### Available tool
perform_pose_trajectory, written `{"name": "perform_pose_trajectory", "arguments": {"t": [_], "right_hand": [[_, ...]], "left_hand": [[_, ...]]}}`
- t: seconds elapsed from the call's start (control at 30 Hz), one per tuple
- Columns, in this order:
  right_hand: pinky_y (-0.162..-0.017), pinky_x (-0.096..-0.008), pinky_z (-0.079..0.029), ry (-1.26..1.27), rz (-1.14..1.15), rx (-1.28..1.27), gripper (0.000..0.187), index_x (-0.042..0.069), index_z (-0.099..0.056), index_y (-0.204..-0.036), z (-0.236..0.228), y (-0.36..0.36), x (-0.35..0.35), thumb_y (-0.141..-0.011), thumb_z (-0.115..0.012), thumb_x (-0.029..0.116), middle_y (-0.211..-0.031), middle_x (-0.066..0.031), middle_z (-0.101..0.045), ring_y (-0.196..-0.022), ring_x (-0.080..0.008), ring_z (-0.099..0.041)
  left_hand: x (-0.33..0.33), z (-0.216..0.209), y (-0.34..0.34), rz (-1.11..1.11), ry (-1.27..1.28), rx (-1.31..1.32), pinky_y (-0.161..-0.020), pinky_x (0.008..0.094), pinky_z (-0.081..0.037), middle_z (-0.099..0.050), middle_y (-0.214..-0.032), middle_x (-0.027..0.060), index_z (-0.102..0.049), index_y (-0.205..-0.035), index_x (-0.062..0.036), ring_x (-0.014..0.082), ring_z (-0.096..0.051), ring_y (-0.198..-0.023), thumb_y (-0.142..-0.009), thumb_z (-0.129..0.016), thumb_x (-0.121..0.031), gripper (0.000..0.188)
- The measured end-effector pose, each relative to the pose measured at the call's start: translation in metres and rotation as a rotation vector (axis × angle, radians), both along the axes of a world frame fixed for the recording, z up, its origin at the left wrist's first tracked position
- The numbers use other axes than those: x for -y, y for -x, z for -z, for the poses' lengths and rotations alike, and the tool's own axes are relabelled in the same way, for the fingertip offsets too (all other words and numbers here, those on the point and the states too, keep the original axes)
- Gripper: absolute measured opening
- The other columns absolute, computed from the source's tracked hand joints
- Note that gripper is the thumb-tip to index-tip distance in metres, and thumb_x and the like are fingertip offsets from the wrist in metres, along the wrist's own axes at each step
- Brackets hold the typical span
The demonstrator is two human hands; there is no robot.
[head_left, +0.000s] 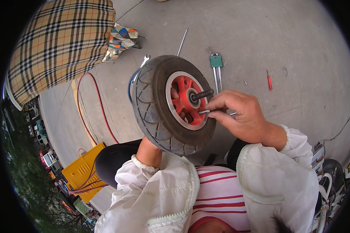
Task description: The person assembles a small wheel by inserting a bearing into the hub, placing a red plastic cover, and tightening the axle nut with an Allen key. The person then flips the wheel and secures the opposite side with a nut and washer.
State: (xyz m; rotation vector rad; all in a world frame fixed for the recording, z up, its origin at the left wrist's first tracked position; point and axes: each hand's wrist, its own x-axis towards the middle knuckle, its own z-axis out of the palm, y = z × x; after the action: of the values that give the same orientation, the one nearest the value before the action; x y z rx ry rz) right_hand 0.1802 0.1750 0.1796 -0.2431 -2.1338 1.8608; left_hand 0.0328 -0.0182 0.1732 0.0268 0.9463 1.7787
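A small wheel with a black treaded tyre and a red spoked hub is held up in front of me, tilted on edge. A dark threaded axle sticks out of the hub's middle. My left hand grips the wheel from behind; some fingers show between the spokes, the rest are hidden. At the rim's right side, my right hand pinches a slim silver metal rod between thumb and fingertips. Its tip lies against or just before the hub, and the rod's exact kind is unclear.
On the concrete floor lie a hex key set in a green holder, a red screwdriver, a small screw, a wrench and a long metal rod. A red hose, yellow panel and plaid-covered object are left.
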Motion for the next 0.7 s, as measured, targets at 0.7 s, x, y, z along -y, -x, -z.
{"name": "perform_pose_trajectory", "arguments": {"t": [0.7], "right_hand": [[-0.071, -0.0382, -0.05, -0.151, -0.07, -0.095, 0.019, 0.005, -0.061, -0.097, -0.002, -0.003, 0.008, -0.082, -0.072, 0.007, -0.095, -0.0108, -0.061, -0.084, -0.0292, -0.061]], "left_hand": [[0.004, -0.01, -0.01, -0.029, 0.027, -0.108, -0.089, 0.0273, -0.056, -0.056, -0.119, 0.0045, -0.05, -0.127, -0.0062, 0.0168, -0.058, -0.112, -0.086, -0.072, -0.007, 0.047]]}}
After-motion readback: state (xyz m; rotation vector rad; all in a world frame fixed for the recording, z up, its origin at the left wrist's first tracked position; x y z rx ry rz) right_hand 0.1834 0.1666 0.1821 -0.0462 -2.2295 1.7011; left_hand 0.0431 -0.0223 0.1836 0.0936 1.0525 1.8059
